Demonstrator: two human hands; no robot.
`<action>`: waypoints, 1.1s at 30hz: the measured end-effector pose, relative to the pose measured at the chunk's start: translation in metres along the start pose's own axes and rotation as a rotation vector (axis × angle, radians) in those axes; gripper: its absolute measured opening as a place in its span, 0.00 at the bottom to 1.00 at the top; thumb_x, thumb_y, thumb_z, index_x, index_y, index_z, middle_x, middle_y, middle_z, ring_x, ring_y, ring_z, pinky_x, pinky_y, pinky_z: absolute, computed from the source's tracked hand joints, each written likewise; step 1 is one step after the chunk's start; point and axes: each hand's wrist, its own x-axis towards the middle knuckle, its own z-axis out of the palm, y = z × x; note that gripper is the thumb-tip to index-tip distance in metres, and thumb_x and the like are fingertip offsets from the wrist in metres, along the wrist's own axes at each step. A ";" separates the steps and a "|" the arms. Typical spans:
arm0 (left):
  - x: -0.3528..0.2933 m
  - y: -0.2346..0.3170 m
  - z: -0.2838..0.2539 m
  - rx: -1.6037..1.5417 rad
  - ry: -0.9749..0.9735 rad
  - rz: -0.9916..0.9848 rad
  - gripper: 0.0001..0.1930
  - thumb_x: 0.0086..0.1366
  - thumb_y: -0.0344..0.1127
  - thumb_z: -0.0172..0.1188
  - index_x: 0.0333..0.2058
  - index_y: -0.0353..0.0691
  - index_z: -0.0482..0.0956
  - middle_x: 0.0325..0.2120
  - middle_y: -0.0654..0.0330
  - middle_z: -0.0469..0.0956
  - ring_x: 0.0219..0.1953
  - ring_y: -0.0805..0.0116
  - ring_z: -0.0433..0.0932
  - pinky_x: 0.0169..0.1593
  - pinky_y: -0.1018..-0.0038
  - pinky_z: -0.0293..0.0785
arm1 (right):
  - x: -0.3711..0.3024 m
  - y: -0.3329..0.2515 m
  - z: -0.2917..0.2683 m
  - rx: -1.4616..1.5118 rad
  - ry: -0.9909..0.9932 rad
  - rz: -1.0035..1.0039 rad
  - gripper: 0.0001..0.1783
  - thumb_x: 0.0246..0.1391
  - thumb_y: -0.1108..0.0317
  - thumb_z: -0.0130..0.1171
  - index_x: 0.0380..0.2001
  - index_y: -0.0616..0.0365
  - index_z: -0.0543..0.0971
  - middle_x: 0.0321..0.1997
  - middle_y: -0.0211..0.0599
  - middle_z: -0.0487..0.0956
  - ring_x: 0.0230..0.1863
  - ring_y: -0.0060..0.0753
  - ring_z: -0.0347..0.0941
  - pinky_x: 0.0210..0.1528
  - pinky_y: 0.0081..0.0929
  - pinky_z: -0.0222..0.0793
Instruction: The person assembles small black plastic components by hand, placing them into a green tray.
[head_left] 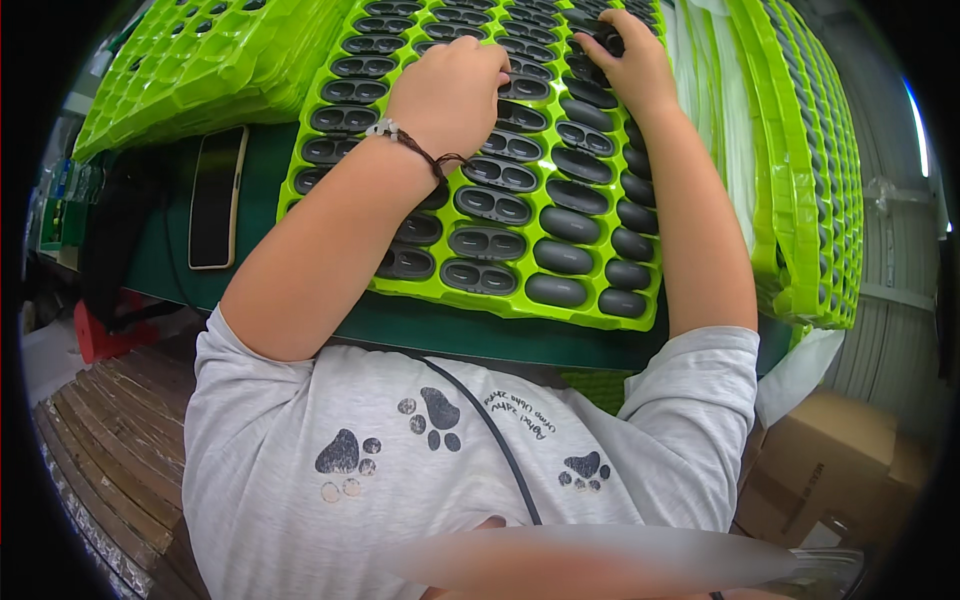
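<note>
A lime green tray lies on the dark green table. Its rows of oval pockets hold dark grey plastic parts. My left hand, with a cord bracelet on the wrist, rests on the tray's upper middle. Its fingers curl down onto a grey part, and I cannot see whether they grip it. My right hand reaches to the tray's far right corner, where its fingertips pinch a dark grey part.
A stack of empty green trays sits at the far left. More filled trays stand on edge at the right. A phone lies on the table left of the tray. A cardboard box and wooden planks are below.
</note>
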 end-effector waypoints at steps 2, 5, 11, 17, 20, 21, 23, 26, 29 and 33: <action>0.001 -0.002 0.001 0.002 0.006 -0.009 0.07 0.65 0.35 0.54 0.37 0.42 0.79 0.33 0.57 0.77 0.39 0.54 0.76 0.41 0.62 0.73 | -0.003 -0.017 -0.010 -0.030 -0.094 0.111 0.20 0.49 0.64 0.67 0.44 0.58 0.74 0.43 0.48 0.76 0.47 0.48 0.73 0.49 0.36 0.69; 0.003 -0.003 0.002 -0.058 0.036 0.000 0.07 0.66 0.35 0.53 0.39 0.42 0.78 0.33 0.57 0.77 0.38 0.54 0.77 0.40 0.61 0.73 | -0.007 -0.024 -0.014 0.044 0.018 0.027 0.16 0.48 0.65 0.68 0.37 0.60 0.74 0.35 0.45 0.77 0.38 0.46 0.75 0.40 0.34 0.71; 0.005 -0.006 0.005 0.009 0.023 -0.008 0.07 0.66 0.36 0.54 0.40 0.47 0.79 0.34 0.58 0.76 0.37 0.55 0.77 0.40 0.63 0.74 | -0.008 -0.028 -0.016 0.039 0.083 -0.118 0.17 0.47 0.66 0.69 0.37 0.61 0.74 0.34 0.43 0.77 0.35 0.44 0.75 0.39 0.32 0.72; 0.009 -0.006 0.018 -0.069 0.051 0.063 0.07 0.62 0.35 0.56 0.34 0.52 0.84 0.33 0.60 0.75 0.39 0.58 0.76 0.40 0.63 0.76 | 0.003 0.011 -0.007 0.666 0.374 0.379 0.13 0.51 0.63 0.69 0.34 0.54 0.75 0.23 0.25 0.75 0.18 0.20 0.65 0.19 0.19 0.59; 0.006 -0.012 0.021 -0.026 0.074 0.086 0.07 0.60 0.34 0.57 0.32 0.51 0.84 0.34 0.61 0.74 0.39 0.58 0.76 0.40 0.63 0.77 | 0.007 -0.032 -0.027 1.136 0.411 0.734 0.12 0.55 0.58 0.65 0.32 0.52 0.74 0.21 0.24 0.73 0.17 0.18 0.65 0.14 0.18 0.55; 0.006 -0.010 0.021 -0.020 0.072 0.089 0.07 0.60 0.34 0.57 0.32 0.51 0.84 0.34 0.61 0.74 0.39 0.58 0.76 0.40 0.63 0.77 | 0.006 -0.025 -0.029 1.296 0.326 0.751 0.16 0.59 0.51 0.59 0.30 0.51 0.73 0.21 0.24 0.71 0.17 0.17 0.64 0.12 0.17 0.50; 0.006 -0.008 0.022 -0.005 0.063 0.106 0.06 0.60 0.35 0.58 0.33 0.51 0.84 0.35 0.61 0.74 0.38 0.57 0.76 0.39 0.63 0.77 | -0.003 -0.013 -0.034 1.461 0.310 0.831 0.18 0.59 0.49 0.58 0.30 0.52 0.72 0.21 0.24 0.71 0.16 0.18 0.63 0.12 0.16 0.49; 0.005 -0.007 0.020 0.017 0.061 0.087 0.08 0.61 0.36 0.61 0.38 0.47 0.84 0.33 0.60 0.74 0.36 0.58 0.75 0.40 0.66 0.74 | -0.016 -0.013 -0.045 1.802 0.211 0.901 0.21 0.61 0.44 0.54 0.31 0.53 0.72 0.24 0.26 0.73 0.16 0.20 0.62 0.12 0.16 0.48; 0.007 0.005 0.018 0.016 0.085 0.132 0.09 0.61 0.35 0.60 0.40 0.46 0.83 0.34 0.61 0.75 0.38 0.58 0.75 0.41 0.65 0.74 | -0.040 0.035 -0.061 2.244 -0.387 0.597 0.18 0.52 0.59 0.67 0.41 0.57 0.76 0.31 0.35 0.78 0.31 0.29 0.75 0.27 0.22 0.70; 0.000 0.008 0.003 0.064 0.144 0.168 0.09 0.61 0.31 0.58 0.40 0.43 0.82 0.35 0.60 0.76 0.38 0.57 0.75 0.42 0.65 0.74 | -0.077 -0.020 -0.073 0.597 0.381 0.526 0.19 0.53 0.60 0.65 0.45 0.53 0.73 0.43 0.35 0.76 0.24 0.35 0.75 0.23 0.31 0.70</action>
